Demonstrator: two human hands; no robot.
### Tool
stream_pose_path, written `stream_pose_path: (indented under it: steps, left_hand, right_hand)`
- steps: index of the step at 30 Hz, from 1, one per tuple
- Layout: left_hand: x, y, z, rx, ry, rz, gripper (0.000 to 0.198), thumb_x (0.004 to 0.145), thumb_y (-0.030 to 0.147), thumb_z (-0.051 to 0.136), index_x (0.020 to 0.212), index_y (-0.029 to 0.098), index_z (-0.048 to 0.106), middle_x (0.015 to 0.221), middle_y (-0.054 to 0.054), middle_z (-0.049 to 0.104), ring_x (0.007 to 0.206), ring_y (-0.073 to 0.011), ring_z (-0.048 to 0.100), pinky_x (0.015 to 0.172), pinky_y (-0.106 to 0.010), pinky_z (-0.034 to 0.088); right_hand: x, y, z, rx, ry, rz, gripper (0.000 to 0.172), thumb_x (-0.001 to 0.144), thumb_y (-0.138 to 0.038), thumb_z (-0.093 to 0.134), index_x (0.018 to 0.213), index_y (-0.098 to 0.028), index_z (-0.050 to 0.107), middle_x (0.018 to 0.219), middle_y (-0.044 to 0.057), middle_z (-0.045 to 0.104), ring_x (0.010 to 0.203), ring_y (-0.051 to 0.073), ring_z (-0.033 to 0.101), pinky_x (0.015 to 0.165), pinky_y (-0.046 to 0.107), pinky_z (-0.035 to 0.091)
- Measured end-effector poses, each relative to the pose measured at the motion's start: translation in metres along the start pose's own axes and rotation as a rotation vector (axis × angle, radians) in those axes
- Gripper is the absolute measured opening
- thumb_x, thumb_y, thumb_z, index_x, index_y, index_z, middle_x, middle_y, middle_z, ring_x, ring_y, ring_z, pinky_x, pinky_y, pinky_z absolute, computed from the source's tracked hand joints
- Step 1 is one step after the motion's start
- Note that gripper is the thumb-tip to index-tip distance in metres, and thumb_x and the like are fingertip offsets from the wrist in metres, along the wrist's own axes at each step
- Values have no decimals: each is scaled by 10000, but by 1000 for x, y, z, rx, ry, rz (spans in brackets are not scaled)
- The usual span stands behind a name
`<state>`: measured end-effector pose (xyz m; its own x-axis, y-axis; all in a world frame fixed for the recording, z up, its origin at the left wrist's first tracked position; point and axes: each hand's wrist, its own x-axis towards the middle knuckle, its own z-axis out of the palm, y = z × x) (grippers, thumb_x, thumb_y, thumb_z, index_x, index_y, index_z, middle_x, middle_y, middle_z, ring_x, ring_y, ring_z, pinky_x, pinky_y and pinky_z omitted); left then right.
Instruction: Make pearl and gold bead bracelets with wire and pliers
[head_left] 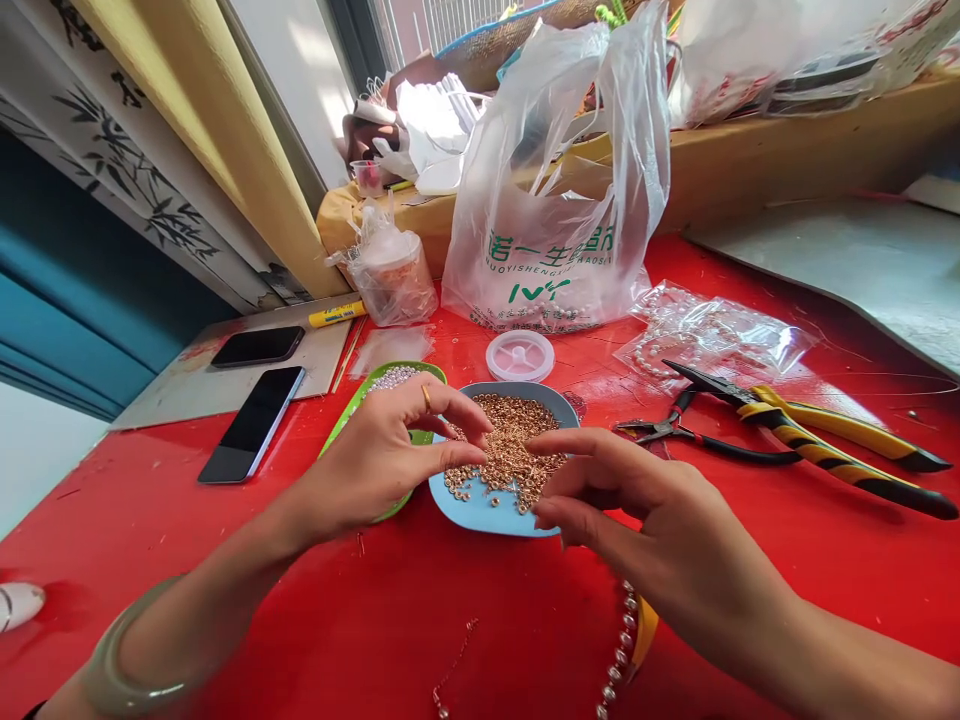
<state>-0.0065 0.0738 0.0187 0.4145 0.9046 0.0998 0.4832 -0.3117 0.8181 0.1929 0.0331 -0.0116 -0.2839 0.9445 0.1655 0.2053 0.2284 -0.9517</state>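
My left hand (397, 445) is over the left rim of a blue tray (480, 515) of small gold beads (510, 440), its thumb and fingertips drawn close together. Whatever is between those tips is too small to make out. Across the tray, my right hand (637, 500) has its thumb bent towards the middle finger, the index finger stretched above them. A strand of shiny round beads (619, 650) runs down from beneath this hand; the upper end is hidden by it. Partly behind my left hand lies a green tray (349, 410) with pearly white beads (394, 377).
Black-and-yellow pliers (817, 430) and smaller pliers (705, 437) lie at right. A short chain (457, 660) is in front. Two phones (255, 425) lie left. Behind stand a plastic bag (555, 230), a wrapped cup (394, 265) and a clear spool (520, 357).
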Motion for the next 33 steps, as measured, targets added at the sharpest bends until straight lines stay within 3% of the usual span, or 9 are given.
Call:
stream_pose_path:
  steps: [5,10,18,33]
  left_hand:
    - [4,-9,-7,458,-141,142,109,787,84,612,754,164,677,770,-28,667,845,-198,525,767,-355,430]
    - [2,-13,-4,640,-271,88,130,807,107,593,774,182,693,806,-34,660,900,-214,493,773,-348,426]
    - [2,-16,0,746,-358,38,107,789,161,626,784,213,720,807,-45,628,909,-222,495,712,-320,419]
    - [1,-15,-5,720,-335,-2,140,839,183,565,849,210,702,883,-49,539,863,-193,515,752,-324,434]
  right_hand:
    - [0,1,-1,-42,47,-121,118,779,-135,600,870,-184,657,659,-27,693,578,83,629,556,162,507]
    - [0,0,-2,-56,19,-154,70,802,-150,593,809,-169,659,716,-9,717,622,77,656,591,138,515]
    - [1,-4,-3,-64,-35,-93,146,807,-153,498,769,-139,638,680,40,703,603,121,661,561,197,524]
    - [0,-1,-4,-38,-65,-1,181,839,-239,481,760,-156,621,674,40,679,618,148,657,570,252,527]
